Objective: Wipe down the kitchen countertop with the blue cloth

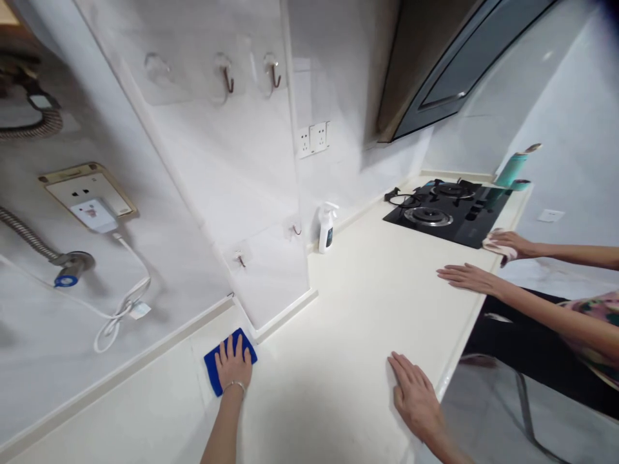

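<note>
My left hand [234,369] lies flat over a folded blue cloth [211,368], with its fingers spread across the top. The cloth rests on the white countertop [309,393], close to the bottom corner of the jutting wall. Palm down near the counter's front edge is my right hand [416,398], open and with nothing in it. A white spray bottle [325,233] stands upright against the back wall, well away from both hands.
A co-worker at right presses a pale cloth [500,248] beside the black gas hob [464,209]; that person's other hand [467,277] lies on the counter. A green container [511,169] stands behind. The range hood [435,77] overhangs. A white cord [140,283] hangs at left.
</note>
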Demonstrator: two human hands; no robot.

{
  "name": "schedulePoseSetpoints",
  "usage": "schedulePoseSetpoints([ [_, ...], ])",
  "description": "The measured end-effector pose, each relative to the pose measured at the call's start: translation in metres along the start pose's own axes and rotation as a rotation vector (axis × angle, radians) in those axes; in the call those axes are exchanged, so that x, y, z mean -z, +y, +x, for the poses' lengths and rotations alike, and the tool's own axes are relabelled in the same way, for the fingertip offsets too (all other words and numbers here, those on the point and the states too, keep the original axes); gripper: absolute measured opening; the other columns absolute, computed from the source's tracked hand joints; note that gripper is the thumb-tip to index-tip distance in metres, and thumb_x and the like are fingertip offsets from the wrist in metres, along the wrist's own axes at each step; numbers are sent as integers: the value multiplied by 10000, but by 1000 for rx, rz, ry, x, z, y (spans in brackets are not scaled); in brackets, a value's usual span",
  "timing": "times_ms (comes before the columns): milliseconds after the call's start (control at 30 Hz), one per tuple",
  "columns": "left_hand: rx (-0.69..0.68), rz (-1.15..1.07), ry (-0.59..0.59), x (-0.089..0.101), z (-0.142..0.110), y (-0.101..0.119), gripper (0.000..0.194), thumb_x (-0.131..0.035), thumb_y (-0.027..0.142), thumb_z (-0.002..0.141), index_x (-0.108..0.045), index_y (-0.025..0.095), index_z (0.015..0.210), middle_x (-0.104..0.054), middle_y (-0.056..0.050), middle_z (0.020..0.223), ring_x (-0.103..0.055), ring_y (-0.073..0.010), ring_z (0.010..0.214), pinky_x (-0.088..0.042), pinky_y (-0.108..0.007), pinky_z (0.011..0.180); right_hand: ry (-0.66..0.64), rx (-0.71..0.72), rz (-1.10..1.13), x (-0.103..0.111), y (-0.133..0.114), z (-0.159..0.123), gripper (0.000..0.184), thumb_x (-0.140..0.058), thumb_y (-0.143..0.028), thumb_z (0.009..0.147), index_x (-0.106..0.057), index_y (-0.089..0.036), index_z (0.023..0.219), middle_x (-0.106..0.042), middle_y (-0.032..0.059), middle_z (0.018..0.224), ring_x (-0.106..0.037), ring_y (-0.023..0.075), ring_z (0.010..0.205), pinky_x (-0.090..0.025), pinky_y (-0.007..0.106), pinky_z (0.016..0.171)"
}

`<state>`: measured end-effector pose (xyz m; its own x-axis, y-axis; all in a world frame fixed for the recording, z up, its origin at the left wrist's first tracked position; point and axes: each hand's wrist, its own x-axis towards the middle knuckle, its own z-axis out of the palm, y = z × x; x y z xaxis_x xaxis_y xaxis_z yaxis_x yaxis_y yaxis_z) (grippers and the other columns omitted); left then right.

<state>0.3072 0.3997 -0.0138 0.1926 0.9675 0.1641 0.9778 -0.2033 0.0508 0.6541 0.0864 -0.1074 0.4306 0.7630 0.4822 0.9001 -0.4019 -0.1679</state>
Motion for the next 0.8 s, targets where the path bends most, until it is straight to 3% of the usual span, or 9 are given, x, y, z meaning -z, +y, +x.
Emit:
schedulePoseSetpoints([
  [167,-62,29,34,0,-62,22,528,-328,343,942,-441,256,1451,-394,-55,1569,-286,-310,1476,-244,-535,1215,18,-19,-1,-3,-2,1,726,-422,-131,795,-325,-183,1513,-479,91,1483,-410,242,1383,-276,460,1180],
  [367,-179,-32,49,-6,-131,71,533,-382,310,928,-426,260,1456,-374,-63,1580,-245,-318,1492,-209,-572,1229,12,-21,-7,-2,-2,1,608,-407,-112,812,-449,-143,1417,-483,99,1478,-387,231,1395,-266,443,1174],
  [633,-406,-228,-100,-4,-208,150,634,-425,458,925,-248,325,1518,-236,-52,1632,-164,-352,1510,-210,-644,1222,10,-15,22,2,1,-1,634,-409,-139,826,-383,-148,1459,-469,111,1488,-379,234,1398,-243,444,1180],
  [700,-466,-254,-124,1,-221,154,659,-427,480,925,-202,332,1526,-219,-60,1634,-160,-364,1509,-229,-658,1212,0,-7,30,2,2,-2,636,-411,-145,825,-382,-146,1460,-461,111,1494,-374,233,1400,-238,441,1182],
  [800,-555,-280,-145,11,-236,141,676,-455,449,923,-164,350,1524,-207,-45,1636,-166,-356,1509,-268,-635,1209,-13,-6,23,0,4,-3,675,-421,-147,802,-366,-140,1475,-451,113,1502,-367,237,1400,-232,442,1183],
])
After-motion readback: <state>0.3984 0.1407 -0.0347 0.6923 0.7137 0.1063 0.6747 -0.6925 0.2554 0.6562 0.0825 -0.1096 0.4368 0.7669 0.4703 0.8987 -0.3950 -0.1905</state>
